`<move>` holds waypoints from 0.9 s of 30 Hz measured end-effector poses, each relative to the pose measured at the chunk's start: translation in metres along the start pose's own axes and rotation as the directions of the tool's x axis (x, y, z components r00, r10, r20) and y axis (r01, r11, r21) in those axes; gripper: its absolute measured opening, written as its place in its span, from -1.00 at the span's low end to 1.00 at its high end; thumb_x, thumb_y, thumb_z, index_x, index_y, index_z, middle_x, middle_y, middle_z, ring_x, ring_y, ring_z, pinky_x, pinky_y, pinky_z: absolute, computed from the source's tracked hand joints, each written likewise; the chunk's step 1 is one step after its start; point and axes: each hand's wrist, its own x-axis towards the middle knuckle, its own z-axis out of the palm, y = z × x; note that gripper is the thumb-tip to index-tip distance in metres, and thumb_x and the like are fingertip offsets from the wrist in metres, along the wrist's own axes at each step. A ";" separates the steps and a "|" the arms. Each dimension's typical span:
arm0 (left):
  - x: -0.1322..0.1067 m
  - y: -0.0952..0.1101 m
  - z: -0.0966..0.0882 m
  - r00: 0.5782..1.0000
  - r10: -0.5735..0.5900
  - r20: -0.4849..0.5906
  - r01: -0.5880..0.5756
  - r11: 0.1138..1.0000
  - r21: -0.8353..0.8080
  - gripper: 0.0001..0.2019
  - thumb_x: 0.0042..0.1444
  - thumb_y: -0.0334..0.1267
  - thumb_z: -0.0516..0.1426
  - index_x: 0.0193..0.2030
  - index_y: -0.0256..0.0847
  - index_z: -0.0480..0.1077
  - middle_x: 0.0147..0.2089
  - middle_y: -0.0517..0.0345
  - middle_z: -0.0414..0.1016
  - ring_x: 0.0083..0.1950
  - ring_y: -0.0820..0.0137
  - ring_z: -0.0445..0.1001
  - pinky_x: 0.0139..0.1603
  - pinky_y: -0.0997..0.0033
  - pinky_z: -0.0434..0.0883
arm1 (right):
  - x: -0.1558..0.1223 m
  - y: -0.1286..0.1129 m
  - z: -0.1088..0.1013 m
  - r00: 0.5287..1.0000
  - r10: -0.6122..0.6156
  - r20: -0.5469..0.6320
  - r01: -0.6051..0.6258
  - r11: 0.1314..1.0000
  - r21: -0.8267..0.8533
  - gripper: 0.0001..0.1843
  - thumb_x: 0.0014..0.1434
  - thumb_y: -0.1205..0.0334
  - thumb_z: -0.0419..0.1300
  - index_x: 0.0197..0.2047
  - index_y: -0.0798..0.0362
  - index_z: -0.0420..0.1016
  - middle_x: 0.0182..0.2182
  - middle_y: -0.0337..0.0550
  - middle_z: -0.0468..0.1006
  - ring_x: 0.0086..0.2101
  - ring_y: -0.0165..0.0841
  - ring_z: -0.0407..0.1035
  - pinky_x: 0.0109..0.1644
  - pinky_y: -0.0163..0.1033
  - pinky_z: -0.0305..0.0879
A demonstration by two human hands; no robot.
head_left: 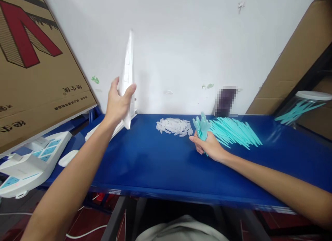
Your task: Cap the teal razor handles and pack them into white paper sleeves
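Observation:
My left hand (118, 102) is raised above the left part of the blue table (155, 164) and is closed on a thin white plastic bag (127, 74) that stands up on edge. My right hand (209, 145) rests on the table near the middle and grips a bunch of turquoise sticks (201, 126) pointing upward. A spread pile of the same turquoise sticks (233, 132) lies just right of that hand. A heap of small clear white pieces (174, 126) lies between the two hands, toward the wall.
A stack of flat white bags (103, 128) lies under my left hand. White trays with turquoise labels (31, 161) sit at the far left below a leaning cardboard box (33, 61). A clear jar with turquoise sticks (301, 111) lies at the right.

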 end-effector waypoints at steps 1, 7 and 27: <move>-0.006 0.007 0.011 1.000 -0.018 0.023 0.021 0.985 -0.174 -0.22 0.15 0.28 0.12 0.38 -0.16 0.15 0.05 -0.10 0.52 0.03 0.06 0.55 0.08 -0.05 0.49 | -0.001 -0.002 0.000 1.000 0.013 -0.013 -0.013 1.000 -0.016 -0.45 0.10 -0.21 0.34 -0.53 -0.05 0.15 -0.77 -0.45 0.16 -0.72 -0.47 0.09 -0.57 -0.26 0.11; -0.053 0.030 0.059 0.953 -0.146 0.267 0.292 0.683 -0.670 -0.31 0.07 0.26 0.17 0.14 -0.27 0.36 0.03 -0.17 0.53 0.06 0.00 0.56 0.08 -0.01 0.52 | -0.003 -0.011 -0.001 0.989 -0.115 -0.097 0.085 0.958 -0.272 -0.47 0.14 -0.09 0.27 -0.58 -0.03 0.07 -0.67 -0.39 0.11 -0.60 -0.48 0.00 -0.47 -0.26 0.01; -0.170 0.025 0.083 0.873 -0.469 0.133 0.257 0.210 -0.944 -0.56 0.07 -0.04 0.13 0.10 -0.06 0.40 0.04 0.04 0.53 0.26 0.10 0.47 0.27 0.03 0.44 | -0.007 -0.038 -0.003 0.942 0.011 0.334 0.294 0.449 -0.844 -0.64 0.29 0.09 0.11 -0.52 0.02 0.29 -0.57 -0.19 0.46 -0.54 -0.37 0.29 -0.42 -0.26 -0.10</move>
